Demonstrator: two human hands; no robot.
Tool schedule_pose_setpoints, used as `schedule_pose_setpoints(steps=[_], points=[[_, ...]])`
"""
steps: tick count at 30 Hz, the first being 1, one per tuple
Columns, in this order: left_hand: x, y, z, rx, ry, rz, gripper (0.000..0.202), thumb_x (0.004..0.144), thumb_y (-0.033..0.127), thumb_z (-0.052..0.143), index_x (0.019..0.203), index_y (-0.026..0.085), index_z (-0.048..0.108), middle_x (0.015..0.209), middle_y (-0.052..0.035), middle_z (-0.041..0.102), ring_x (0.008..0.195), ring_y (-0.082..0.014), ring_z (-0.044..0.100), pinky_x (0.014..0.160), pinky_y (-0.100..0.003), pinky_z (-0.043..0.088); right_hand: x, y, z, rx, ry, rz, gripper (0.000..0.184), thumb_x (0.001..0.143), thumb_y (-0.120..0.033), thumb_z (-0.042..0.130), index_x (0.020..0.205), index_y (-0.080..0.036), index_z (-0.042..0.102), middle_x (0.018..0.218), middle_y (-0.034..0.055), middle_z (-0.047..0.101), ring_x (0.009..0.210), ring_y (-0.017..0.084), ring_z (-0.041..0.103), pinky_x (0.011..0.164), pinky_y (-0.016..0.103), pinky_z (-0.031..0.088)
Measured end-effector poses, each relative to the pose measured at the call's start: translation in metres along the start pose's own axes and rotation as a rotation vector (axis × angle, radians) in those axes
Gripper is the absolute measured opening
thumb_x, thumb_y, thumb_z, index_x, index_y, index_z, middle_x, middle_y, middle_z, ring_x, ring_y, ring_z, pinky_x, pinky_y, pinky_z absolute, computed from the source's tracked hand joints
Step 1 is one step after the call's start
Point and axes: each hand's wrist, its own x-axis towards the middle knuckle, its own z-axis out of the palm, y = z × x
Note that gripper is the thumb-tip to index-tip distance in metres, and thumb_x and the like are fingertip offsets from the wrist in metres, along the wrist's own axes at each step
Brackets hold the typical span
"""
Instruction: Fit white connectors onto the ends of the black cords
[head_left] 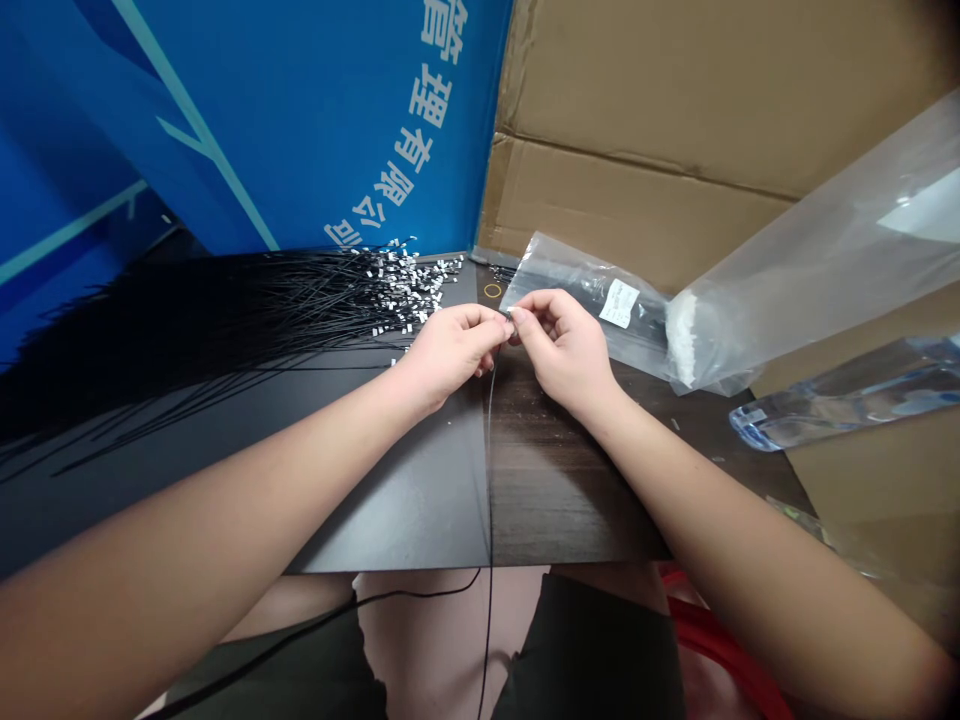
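The left hand (pixel 454 350) and right hand (pixel 562 345) work close together, fingertips closed in a tight pinch on a thin black wire (pixel 489 450) that hangs straight down over the table's (pixel 555 490) edge. Its tip is too small to make out. The short, steady grip sits above a bundle of similar wires (pixel 225 320) and beside a clear plastic bag (pixel 622 310).
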Motion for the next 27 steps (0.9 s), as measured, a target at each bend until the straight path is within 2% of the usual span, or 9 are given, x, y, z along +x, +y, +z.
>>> schedule_pose_setpoints(steps=[12,21,27], points=[[0.001,-0.0033,0.0008,0.01,0.026,0.007,0.013,0.082,0.026,0.074,0.076,0.018,0.066,0.065,0.0033,0.06,0.054,-0.0082,0.051,0.055,-0.025,0.041,0.0001,-0.0057,0.0003,-0.028,0.012,-0.013,0.008,0.101,-0.031,0.066,0.096,-0.024,0.065,0.087,0.0011,0.074,0.076,0.018,0.07,0.073,0.037,0.054],[0.0015,-0.0026,0.0009,0.01,0.036,0.037,0.015,0.083,0.025,0.074,0.074,0.018,0.064,0.065,0.0035,0.059,0.054,-0.008,0.051,0.054,-0.025,0.041,0.0002,-0.0064,0.0007,-0.055,0.018,-0.009,0.009,0.1,-0.032,0.066,0.094,-0.024,0.065,0.087,0.001,0.074,0.076,0.018,0.069,0.074,0.037,0.053],[0.0006,-0.0008,0.0029,-0.058,0.041,-0.011,0.013,0.082,0.021,0.072,0.072,0.017,0.065,0.067,0.0013,0.063,0.054,-0.008,0.055,0.053,-0.024,0.042,0.0006,-0.0043,0.0005,-0.05,0.008,-0.002,0.011,0.101,-0.035,0.065,0.096,-0.025,0.064,0.088,0.0014,0.074,0.077,0.018,0.068,0.074,0.037,0.053]])
